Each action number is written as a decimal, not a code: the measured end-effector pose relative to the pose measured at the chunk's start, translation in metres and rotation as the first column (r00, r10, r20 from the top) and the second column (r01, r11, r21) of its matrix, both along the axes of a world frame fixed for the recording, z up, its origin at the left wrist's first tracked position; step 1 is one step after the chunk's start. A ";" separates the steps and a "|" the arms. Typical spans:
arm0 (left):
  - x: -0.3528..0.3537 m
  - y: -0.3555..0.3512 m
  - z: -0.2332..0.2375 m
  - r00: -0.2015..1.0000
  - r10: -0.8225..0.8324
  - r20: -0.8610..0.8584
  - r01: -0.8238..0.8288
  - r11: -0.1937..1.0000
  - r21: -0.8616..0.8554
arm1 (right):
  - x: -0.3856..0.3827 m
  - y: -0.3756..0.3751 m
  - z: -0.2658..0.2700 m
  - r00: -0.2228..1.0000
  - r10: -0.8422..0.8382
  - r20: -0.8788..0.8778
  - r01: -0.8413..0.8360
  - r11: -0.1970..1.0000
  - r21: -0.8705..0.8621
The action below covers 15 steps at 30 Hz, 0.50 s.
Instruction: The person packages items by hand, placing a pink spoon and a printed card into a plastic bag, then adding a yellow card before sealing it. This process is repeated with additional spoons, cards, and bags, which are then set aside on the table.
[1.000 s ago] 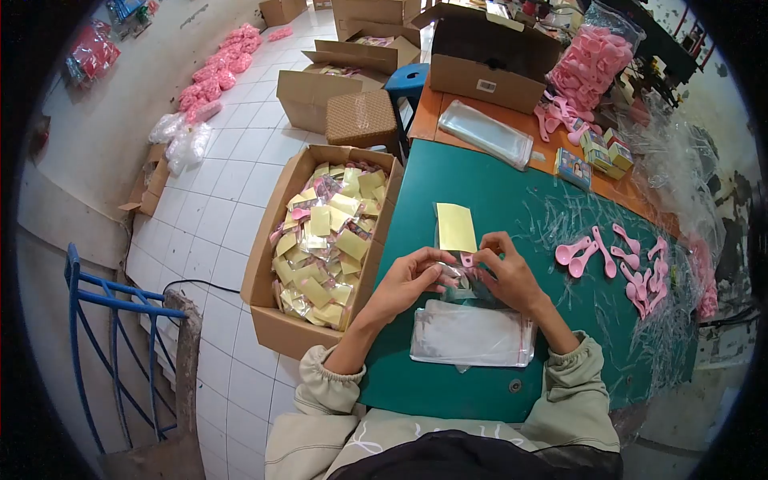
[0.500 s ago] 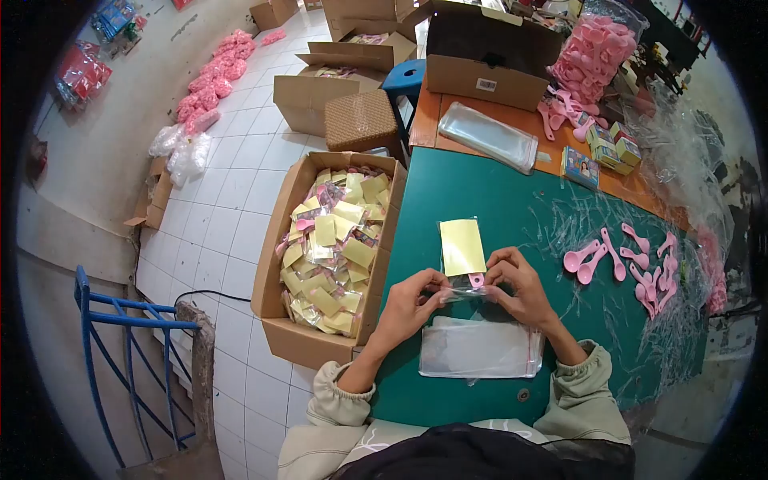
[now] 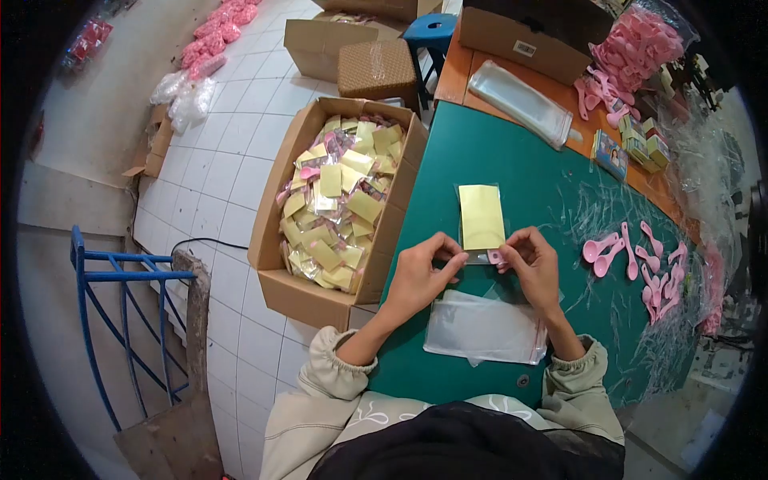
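Head; left hand (image 3: 426, 272), right hand (image 3: 532, 268) at packet (image 3: 482, 214); spoon (image 3: 496, 257) mostly hidden; both grips unclear

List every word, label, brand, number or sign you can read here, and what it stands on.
No text is readable.
Barcode label on the cardboard box: too small.
Picture-printed pack on the orange tabletop: too small and blurred.
Yellow card in the clear bag: no writing visible.

Legible text: none; cardboard box (image 3: 560, 64): white barcode label (image 3: 524, 49); characters too small to read
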<state>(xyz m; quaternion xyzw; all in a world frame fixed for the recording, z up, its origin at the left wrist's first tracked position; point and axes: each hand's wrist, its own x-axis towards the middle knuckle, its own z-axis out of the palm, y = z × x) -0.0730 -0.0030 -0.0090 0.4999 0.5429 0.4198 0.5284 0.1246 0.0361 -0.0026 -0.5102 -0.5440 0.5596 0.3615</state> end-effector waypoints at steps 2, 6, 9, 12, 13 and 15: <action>0.002 0.000 0.002 0.999 0.040 0.022 -0.041 0.999 0.035 | -0.003 -0.001 0.002 0.999 -0.040 0.021 0.039 0.999 0.029; 0.003 0.000 -0.001 0.994 0.085 0.065 -0.085 0.996 0.006 | -0.003 -0.003 0.001 0.999 -0.039 0.022 0.038 0.998 0.052; 0.001 0.001 0.002 0.999 0.035 0.002 -0.035 0.999 0.016 | -0.001 -0.003 0.000 1.000 0.004 0.005 -0.005 0.998 0.067; 0.001 0.000 -0.002 1.000 0.010 -0.029 -0.009 0.999 0.049 | -0.003 -0.004 0.001 1.000 0.009 0.005 -0.009 0.998 0.065; 0.001 0.000 -0.001 1.000 0.016 -0.025 -0.015 0.999 0.037 | -0.003 -0.004 0.002 1.000 0.010 -0.001 -0.010 0.998 0.065; 0.002 0.000 0.000 0.999 0.027 -0.017 -0.027 1.000 0.016 | -0.003 -0.005 0.003 1.000 0.013 -0.012 -0.013 0.998 0.067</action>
